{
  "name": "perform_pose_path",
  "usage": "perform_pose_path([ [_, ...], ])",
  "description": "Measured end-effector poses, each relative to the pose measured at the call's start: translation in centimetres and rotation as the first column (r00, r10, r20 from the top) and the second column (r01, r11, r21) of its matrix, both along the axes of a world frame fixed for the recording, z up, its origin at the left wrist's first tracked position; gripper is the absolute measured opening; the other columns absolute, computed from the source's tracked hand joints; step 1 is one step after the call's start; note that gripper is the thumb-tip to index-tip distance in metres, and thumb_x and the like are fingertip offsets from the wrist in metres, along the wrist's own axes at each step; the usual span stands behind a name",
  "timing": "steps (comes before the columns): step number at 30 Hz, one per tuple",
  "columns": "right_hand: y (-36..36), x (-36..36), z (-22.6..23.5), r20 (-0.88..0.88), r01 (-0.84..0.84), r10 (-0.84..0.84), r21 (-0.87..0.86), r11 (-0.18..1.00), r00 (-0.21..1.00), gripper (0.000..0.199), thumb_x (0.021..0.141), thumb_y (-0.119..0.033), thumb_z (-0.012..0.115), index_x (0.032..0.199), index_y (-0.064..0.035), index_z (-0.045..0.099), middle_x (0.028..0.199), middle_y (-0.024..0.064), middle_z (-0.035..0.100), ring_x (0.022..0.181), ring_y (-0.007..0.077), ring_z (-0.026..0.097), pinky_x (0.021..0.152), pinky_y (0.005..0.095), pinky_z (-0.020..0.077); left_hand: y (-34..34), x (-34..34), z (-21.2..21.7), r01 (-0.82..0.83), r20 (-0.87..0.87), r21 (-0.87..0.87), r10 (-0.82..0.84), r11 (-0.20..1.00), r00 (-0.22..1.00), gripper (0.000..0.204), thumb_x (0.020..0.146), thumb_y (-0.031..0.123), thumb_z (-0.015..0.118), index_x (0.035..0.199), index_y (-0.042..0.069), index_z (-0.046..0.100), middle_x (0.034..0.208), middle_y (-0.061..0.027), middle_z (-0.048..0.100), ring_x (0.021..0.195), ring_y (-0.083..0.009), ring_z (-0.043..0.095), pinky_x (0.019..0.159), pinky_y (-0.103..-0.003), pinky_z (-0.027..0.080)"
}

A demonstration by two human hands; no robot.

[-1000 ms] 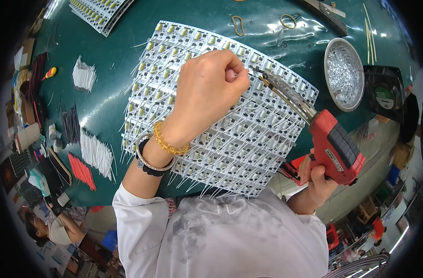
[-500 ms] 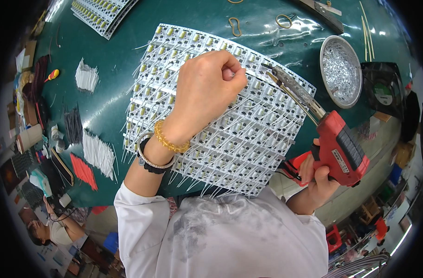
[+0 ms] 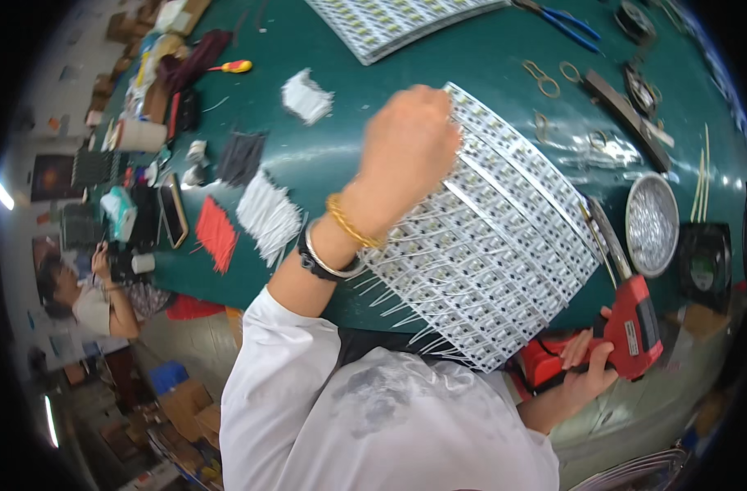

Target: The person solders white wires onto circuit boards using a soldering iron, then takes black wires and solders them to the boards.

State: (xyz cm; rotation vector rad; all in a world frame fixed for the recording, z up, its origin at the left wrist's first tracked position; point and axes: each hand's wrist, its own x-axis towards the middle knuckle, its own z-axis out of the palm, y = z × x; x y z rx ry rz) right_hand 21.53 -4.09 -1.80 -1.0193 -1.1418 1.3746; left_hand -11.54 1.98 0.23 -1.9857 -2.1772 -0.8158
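Left hand [image 3: 410, 147]: closed into a loose fist, raised over the far upper edge of the LED strip panel [image 3: 504, 245]. It appears to pinch that edge, though motion blur leaves it unclear whether the fingers actually grip the panel or only rest against it. A gold bracelet and a dark wristband sit on the wrist.

Right hand [image 3: 586, 372]: wrapped firmly around the grip of a red soldering gun [image 3: 631, 327], held at the near right edge of the tabletop [image 3: 349, 155]. The gun's long metal tip points up along the panel's right side; whether it touches the panel cannot be told.

The panel lies tilted across the green tabletop directly in front of the person, its near corner overhanging the tabletop edge toward the white shirt. Many short white wire leads stick out along its lower left edge, which suggests that side is already wired; how many joints are soldered cannot be read. In my judgement the work is well advanced on this panel, with further panels outstanding: a second LED panel [image 3: 390, 20] lies at the far edge, untouched.

Surroundings: bundles of cut white wires [image 3: 267, 214], red wires [image 3: 218, 233] and black wires [image 3: 243, 157] lie to the left. A round metal dish [image 3: 652, 225] sits to the right, just beyond the gun. Another person [image 3: 87, 295] sits at lower left, well apart.
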Motion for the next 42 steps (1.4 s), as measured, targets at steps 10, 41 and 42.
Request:
perform_pose_path([
  [10,0.6,-0.7,-0.1,-0.022,-0.038,0.038,0.021,0.999,0.999,0.053,0.091,-0.031,0.055,0.12,0.0093,0.039,0.048,0.0032,0.042,0.035,0.0093,0.036,0.038,0.0233,0.0346,-5.0,-15.0,-3.0,-0.286,-0.551,-0.152,0.159,0.946,0.819,0.005,0.067,0.005,0.058,0.068,0.0,0.059,0.074,-0.0143,0.061,0.071,-0.0302,0.059,0.061,-0.041,0.049],
  [41,-1.2,0.1,1.3,0.149,0.055,-0.057,0.018,0.998,0.987,0.075,0.084,-0.051,0.055,0.119,0.0125,0.039,0.049,0.0024,0.045,0.037,0.0103,0.042,0.04,0.0235,0.0376,0.5,8.5,-2.9,0.165,0.477,-0.067,-0.113,0.984,0.872,0.016,0.079,0.012,0.063,0.069,0.003,0.056,0.061,-0.0073,0.056,0.057,-0.0243,0.051,0.064,-0.036,0.032],
  [42,-1.1,0.1,1.3,0.154,0.061,-0.062,0.012,0.998,0.986,0.075,0.084,-0.051,0.055,0.119,0.0125,0.039,0.049,0.0024,0.045,0.037,0.0103,0.042,0.04,0.0235,0.0376,0.5,8.6,-3.2,0.168,0.474,-0.134,-0.086,0.977,0.876,0.016,0.078,0.013,0.064,0.068,0.004,0.056,0.061,-0.0065,0.056,0.057,-0.0232,0.051,0.064,-0.036,0.031],
])
